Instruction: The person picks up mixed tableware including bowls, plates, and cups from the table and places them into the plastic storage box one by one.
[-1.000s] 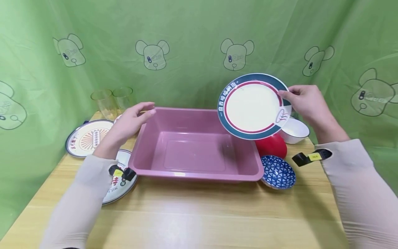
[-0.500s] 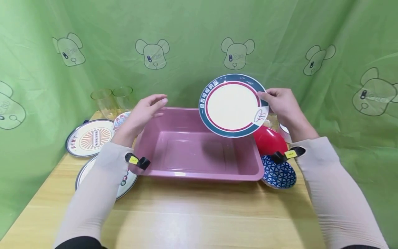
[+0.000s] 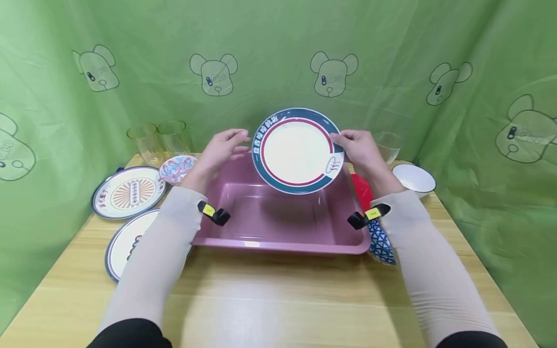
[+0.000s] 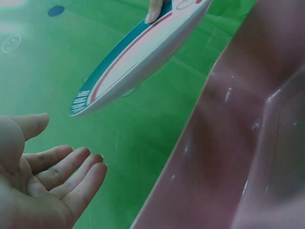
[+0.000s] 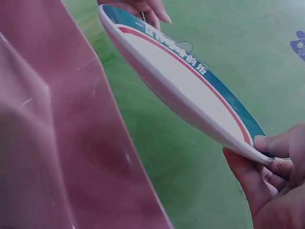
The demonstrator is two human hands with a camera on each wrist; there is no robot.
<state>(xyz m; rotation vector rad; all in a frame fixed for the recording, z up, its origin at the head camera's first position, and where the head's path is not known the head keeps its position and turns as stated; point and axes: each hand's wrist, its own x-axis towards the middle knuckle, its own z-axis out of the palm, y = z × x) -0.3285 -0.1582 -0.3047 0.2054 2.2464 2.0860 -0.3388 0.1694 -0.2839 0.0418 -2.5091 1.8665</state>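
A white plate (image 3: 298,152) with a teal rim and a red ring is tilted up above the pink basin (image 3: 278,246). My right hand (image 3: 361,150) pinches its right edge, thumb on the front face and fingers behind, as the right wrist view shows. Close to the plate's left edge is my left hand (image 3: 224,150). In the left wrist view a gap shows between that hand (image 4: 57,176) and the plate (image 4: 138,62); its fingers are spread and slightly bent, holding nothing.
Left of the basin are two white plates, one with a sunburst (image 3: 130,192), a patterned bowl (image 3: 176,168) and two yellowish glasses (image 3: 148,145). On the right are a red bowl (image 3: 362,191), a blue patterned bowl (image 3: 380,241), a white bowl (image 3: 414,179) and a clear glass (image 3: 387,145).
The right hand has carried the plate leftward from the basin's right side to over its middle. My left hand has moved right toward the plate.
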